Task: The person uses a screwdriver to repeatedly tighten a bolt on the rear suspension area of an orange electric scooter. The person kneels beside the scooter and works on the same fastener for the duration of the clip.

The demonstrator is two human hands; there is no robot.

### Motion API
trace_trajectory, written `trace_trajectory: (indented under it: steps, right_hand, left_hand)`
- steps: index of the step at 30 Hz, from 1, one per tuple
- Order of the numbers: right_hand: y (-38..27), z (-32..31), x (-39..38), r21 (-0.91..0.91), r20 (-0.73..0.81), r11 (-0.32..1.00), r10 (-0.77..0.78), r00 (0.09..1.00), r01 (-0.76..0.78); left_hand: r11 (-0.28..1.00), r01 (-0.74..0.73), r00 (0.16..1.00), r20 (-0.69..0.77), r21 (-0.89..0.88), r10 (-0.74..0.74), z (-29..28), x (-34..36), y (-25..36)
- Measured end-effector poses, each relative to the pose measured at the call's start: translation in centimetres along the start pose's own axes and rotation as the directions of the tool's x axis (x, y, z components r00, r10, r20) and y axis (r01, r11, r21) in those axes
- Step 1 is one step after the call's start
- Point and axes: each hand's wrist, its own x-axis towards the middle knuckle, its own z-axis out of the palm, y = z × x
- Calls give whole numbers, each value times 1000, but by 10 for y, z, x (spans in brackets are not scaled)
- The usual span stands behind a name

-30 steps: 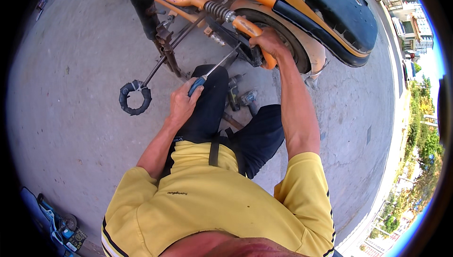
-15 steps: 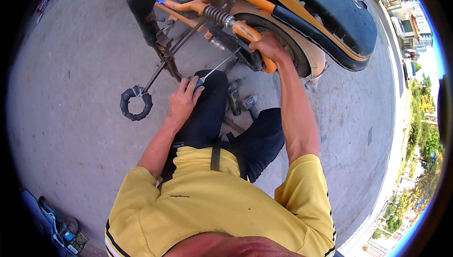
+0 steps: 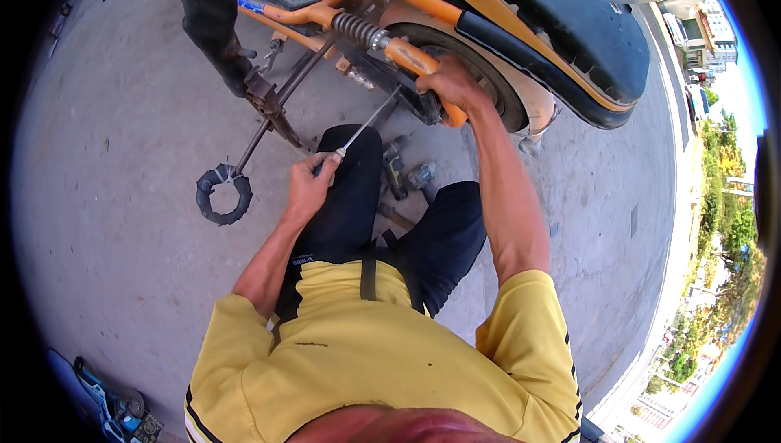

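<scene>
My left hand (image 3: 311, 184) is closed round the handle of a screwdriver, over my left knee. The screwdriver's long metal shaft (image 3: 371, 122) slants up and right to the lower end of an orange shock absorber (image 3: 411, 57). At that end, beside the rear wheel (image 3: 498, 89) of an orange motorbike, my right hand (image 3: 452, 85) is wrapped round the absorber's orange lower part. What the screwdriver's tip touches is too small to make out. A dark coil spring (image 3: 356, 30) shows higher on the absorber.
A worn black seat (image 3: 561, 20) overhangs at upper right. At left, a rod ends in a black wrapped ring (image 3: 224, 195). A cordless drill (image 3: 395, 170) and another tool (image 3: 422, 174) lie between my knees. Blue tools (image 3: 106, 398) lie at the lower left.
My left hand has shifted slightly down and left, its fingers now closing further over the screwdriver handle. The motorbike sits a little further left in view. My right hand keeps its hold.
</scene>
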Motion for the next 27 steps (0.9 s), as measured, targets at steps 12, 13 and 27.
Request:
trace_trajectory:
  steps: [12,13,27]
  right_hand:
    - [3,-1,-1,-17,-24,1000,-18,1000,18]
    - [-2,-3,-2,-16,-18,1000,-21,1000,21]
    - [10,2,-1,52,-4,992,-119,993,119]
  left_hand:
    - [906,275,958,175,-321,-228,1,5,-7]
    - [889,290,954,186,-355,-236,-2,8,-7]
    - [730,-562,762,-99,389,640,8,3,4]
